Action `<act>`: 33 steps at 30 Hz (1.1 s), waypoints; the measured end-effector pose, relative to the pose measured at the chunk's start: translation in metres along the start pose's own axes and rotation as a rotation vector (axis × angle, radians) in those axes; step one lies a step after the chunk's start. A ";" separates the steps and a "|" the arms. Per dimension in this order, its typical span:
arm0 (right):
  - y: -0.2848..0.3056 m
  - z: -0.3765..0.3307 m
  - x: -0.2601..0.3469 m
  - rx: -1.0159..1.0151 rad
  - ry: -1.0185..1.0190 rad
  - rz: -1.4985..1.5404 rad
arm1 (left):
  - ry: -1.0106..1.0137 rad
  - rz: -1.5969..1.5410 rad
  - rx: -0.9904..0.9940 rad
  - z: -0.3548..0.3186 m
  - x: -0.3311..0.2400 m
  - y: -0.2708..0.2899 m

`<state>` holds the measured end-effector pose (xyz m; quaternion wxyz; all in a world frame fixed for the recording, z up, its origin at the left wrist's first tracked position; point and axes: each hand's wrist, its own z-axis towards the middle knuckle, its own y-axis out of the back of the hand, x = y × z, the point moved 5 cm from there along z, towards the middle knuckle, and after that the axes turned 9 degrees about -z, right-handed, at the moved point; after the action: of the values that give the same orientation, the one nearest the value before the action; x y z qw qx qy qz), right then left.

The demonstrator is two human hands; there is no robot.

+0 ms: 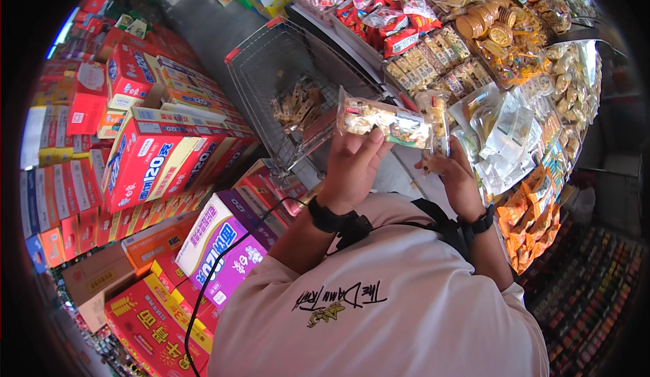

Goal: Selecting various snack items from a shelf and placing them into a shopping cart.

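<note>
Just above my chest, my left hand (353, 167) is closed on the near edge of a long clear packet of pale snack pieces (382, 121), which lies crosswise with its right end toward my other hand. My right hand (457, 177) pinches the lower end of a second, narrower clear snack packet (439, 121) that stands upright. The two packets overlap where they meet. Past my left hand is a wire shopping cart (267, 52) with red corners, and several similar clear snack packets (299, 105) lie in it.
On the right, a display counter bears wrapped bars (423, 58), gold coin-shaped sweets (500, 35), red bags (399, 21), clear empty-looking bags (497, 140) and orange packets (531, 218). Stacked red cartons (145, 163) and a purple-and-white box (220, 248) crowd the left. A black cable (206, 282) hangs beside me.
</note>
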<state>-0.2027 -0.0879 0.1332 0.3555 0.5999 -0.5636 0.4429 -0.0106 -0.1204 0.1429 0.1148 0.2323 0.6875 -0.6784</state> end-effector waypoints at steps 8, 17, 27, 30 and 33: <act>0.030 -0.046 -0.003 0.005 0.023 0.148 | 0.026 -0.013 0.070 -0.025 0.040 -0.034; 0.058 -0.065 -0.010 0.029 0.064 0.140 | 0.103 0.185 -0.010 -0.044 0.066 -0.037; 0.012 -0.021 0.003 0.093 0.151 -0.024 | -0.026 0.258 -0.105 -0.043 0.015 -0.011; -0.015 -0.003 0.014 0.202 0.178 -0.029 | -0.103 0.250 -0.121 -0.036 -0.010 0.000; -0.041 0.018 0.023 0.232 0.191 0.015 | -0.106 0.269 -0.098 -0.029 -0.039 0.010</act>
<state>-0.1601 -0.1087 0.1511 0.3324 0.5880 -0.4765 0.5628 0.0324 -0.0987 0.1540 0.2519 0.2801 0.6754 -0.6340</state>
